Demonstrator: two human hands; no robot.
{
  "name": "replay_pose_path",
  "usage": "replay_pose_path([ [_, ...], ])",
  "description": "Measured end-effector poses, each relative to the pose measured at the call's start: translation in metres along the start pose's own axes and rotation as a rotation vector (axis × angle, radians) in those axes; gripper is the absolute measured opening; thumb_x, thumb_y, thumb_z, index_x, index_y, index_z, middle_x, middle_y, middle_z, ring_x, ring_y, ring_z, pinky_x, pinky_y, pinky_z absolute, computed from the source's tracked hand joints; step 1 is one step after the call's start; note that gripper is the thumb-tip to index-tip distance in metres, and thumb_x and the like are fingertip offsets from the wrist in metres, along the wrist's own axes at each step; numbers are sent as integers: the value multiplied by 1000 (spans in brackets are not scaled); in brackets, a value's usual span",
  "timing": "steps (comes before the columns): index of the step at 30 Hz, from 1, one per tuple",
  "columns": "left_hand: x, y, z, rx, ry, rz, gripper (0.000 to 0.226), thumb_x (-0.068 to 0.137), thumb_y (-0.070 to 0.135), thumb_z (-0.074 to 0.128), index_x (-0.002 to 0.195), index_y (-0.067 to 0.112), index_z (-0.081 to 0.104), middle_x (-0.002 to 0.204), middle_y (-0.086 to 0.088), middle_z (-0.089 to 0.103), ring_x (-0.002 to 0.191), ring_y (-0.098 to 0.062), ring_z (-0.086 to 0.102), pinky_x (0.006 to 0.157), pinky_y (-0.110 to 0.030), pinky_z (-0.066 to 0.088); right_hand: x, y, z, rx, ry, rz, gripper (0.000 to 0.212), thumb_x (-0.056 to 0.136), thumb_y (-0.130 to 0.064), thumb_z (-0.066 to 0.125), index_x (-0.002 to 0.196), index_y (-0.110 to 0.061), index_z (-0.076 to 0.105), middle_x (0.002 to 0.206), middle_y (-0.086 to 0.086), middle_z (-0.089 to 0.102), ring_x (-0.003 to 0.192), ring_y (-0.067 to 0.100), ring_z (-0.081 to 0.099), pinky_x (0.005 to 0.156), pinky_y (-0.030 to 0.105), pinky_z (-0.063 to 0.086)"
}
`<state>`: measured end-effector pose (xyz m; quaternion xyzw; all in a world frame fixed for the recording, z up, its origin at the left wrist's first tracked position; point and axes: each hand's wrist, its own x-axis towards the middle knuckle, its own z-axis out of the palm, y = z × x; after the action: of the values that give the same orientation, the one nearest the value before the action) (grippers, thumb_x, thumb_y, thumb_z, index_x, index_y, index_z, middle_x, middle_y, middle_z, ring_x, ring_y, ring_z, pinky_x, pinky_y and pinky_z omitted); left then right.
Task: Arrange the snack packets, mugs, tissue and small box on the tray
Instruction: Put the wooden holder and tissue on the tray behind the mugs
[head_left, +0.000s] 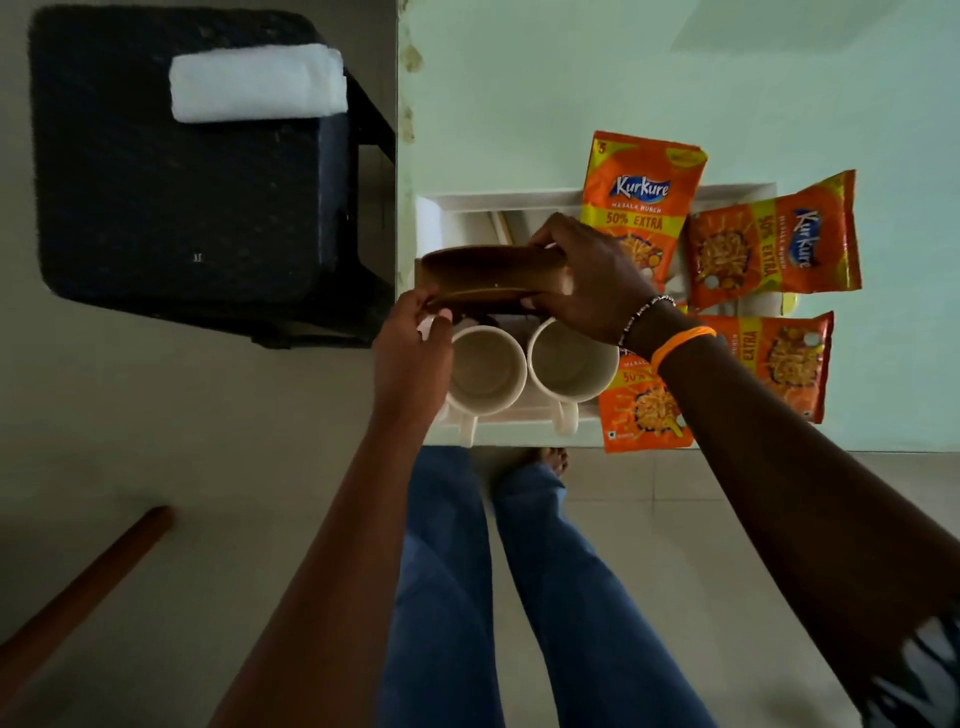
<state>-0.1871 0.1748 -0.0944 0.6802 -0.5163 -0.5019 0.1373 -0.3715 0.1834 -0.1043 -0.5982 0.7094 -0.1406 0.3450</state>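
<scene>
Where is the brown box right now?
In the head view the brown box is held in both hands, left hand and right hand, above the white tray, just beyond the two mugs.

Dim indoor light; arms underexposed, soft blur throughout, wide-angle stretch at edges, no glare.

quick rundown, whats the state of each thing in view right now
small box: brown, held above the tray in both hands
left hand: gripping the box's left end
right hand: gripping the box's right end
two mugs: upright, empty, side by side on the tray
tray: white, on the table
snack packets: four, sealed, lying flat
tissue: folded, off the tray, on a black stool
</scene>
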Motion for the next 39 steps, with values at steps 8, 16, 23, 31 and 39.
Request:
replay_pose_path([
  [8, 7, 2, 10, 86, -121, -29, 29, 94, 23, 44, 118, 17, 60, 109, -8, 64, 102, -23, 57, 85, -30, 42, 0, 11, -1, -3, -81, 74, 52, 66, -20, 78, 110, -7, 53, 114, 16, 61, 106, 30, 56, 83, 30, 44],
  [16, 26, 4, 3, 64, -177, 3, 29, 94, 20, 44, 116, 9, 60, 105, -13, 65, 88, -16, 56, 68, -18, 40, 8, 4, -7, 52, -154, 169, 50, 71, -34, 74, 111, -12, 55, 116, 11, 63, 107, 25, 57, 87, 31, 46],
  [23, 81, 11, -59, -89, -19, -28, 34, 92, 18, 50, 126, 17, 54, 111, 4, 58, 98, -10, 56, 89, -27, 48, 68, -68, 4, 313, 62, 179, 22, 85, -23, 61, 101, -9, 61, 96, 1, 64, 80, 11, 59, 64, -1, 39],
  [31, 161, 13, -133, -193, 57, -74, 34, 91, 20, 49, 125, 23, 53, 123, 4, 56, 114, -11, 53, 106, -37, 41, 175, -137, 53, 519, 187, 370, 43, 83, -17, 62, 120, -2, 45, 119, 14, 58, 113, 25, 55, 93, 29, 42],
  [39, 197, 3, -163, -249, 97, -126, 49, 91, 21, 50, 138, 25, 35, 136, 1, 50, 117, -11, 51, 101, -32, 43, 228, -150, 72, 641, 235, 623, 47, 77, -29, 70, 108, 5, 61, 110, 21, 65, 102, 33, 62, 91, 42, 48],
])
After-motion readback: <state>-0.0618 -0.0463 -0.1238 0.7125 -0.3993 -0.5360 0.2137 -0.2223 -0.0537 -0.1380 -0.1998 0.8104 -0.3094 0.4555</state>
